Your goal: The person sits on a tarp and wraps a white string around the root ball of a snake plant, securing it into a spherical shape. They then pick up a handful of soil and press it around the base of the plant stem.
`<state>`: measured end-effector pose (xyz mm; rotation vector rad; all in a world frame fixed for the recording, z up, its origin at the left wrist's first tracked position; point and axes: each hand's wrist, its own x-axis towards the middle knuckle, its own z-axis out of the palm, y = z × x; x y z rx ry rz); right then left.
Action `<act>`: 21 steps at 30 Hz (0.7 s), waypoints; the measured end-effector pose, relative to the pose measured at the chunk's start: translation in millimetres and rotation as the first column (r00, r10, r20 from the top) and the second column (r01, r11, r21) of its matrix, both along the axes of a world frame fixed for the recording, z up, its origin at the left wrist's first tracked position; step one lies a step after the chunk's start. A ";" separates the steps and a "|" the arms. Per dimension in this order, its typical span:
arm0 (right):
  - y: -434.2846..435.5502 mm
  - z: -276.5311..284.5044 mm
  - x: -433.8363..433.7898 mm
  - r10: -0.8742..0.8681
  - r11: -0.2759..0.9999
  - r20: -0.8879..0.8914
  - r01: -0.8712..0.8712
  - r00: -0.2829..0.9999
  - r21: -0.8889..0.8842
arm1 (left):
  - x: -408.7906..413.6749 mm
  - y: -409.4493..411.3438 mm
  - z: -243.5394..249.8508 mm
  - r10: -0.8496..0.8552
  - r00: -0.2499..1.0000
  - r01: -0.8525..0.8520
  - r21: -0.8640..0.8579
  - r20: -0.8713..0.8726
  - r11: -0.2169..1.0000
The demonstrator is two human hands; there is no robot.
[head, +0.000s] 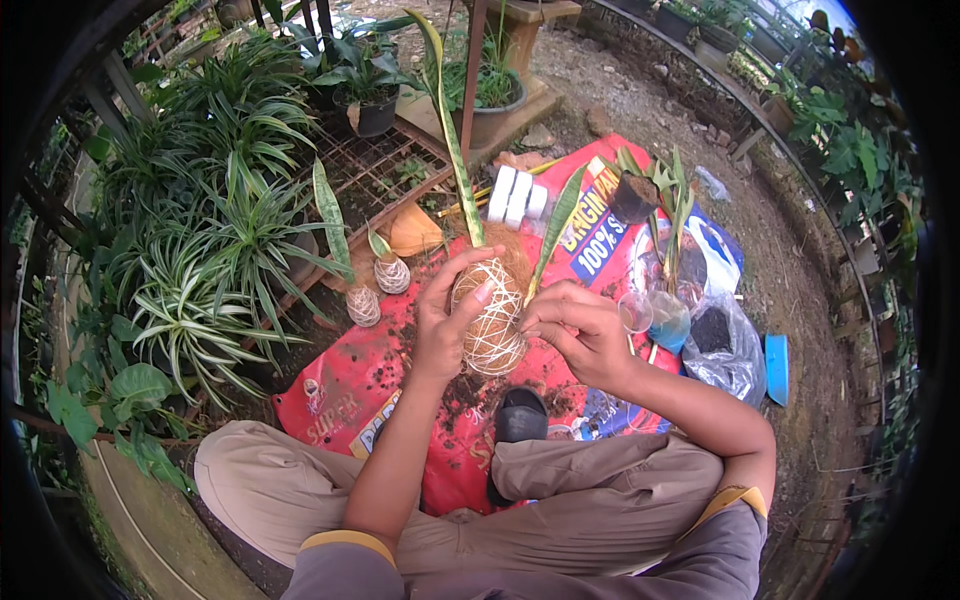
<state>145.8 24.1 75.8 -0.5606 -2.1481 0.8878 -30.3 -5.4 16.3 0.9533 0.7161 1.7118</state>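
A root ball of brown coconut fibre (pixel 491 330), criss-crossed with white string, rests upright in my left hand (pixel 450 315), its thumb across the front and fingers around the side. A tall snake plant leaf (pixel 454 142) rises from its top. At the ball's right side, my right hand (pixel 577 326) has thumb and forefinger pinched together; whether string lies between them is too small to tell. A shorter snake plant leaf (pixel 559 225) stands just behind the right fingers. Two smaller string-wrapped balls with leaves, one (pixel 364 306) lower and another (pixel 391 274) beside it, sit at the left.
A red printed tarpaulin (pixel 345 375) with scattered soil lies before me. White rolls (pixel 517 196), a black pot of soil (pixel 634 196), clear plastic cups (pixel 636 311) and a plastic bag of soil (pixel 724 349) stand on it. Spider plants (pixel 225 217) crowd the left; a blue tray (pixel 776 369) lies right.
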 end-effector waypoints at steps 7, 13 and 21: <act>9.0 1.2 3.9 0.088 0.949 0.047 -0.098 0.995 0.301 | 5.5 1.7 3.4 0.027 0.991 -0.022 0.041 -0.131 0.999; 14.6 -0.7 4.9 0.161 0.921 0.056 -0.170 0.985 0.351 | 8.1 -1.7 7.9 -0.022 0.997 0.019 -0.037 -0.077 0.999; 9.0 7.6 5.5 0.074 0.912 0.158 -0.131 0.985 0.390 | 11.1 -1.0 7.5 -0.010 1.000 0.011 -0.066 0.022 0.998</act>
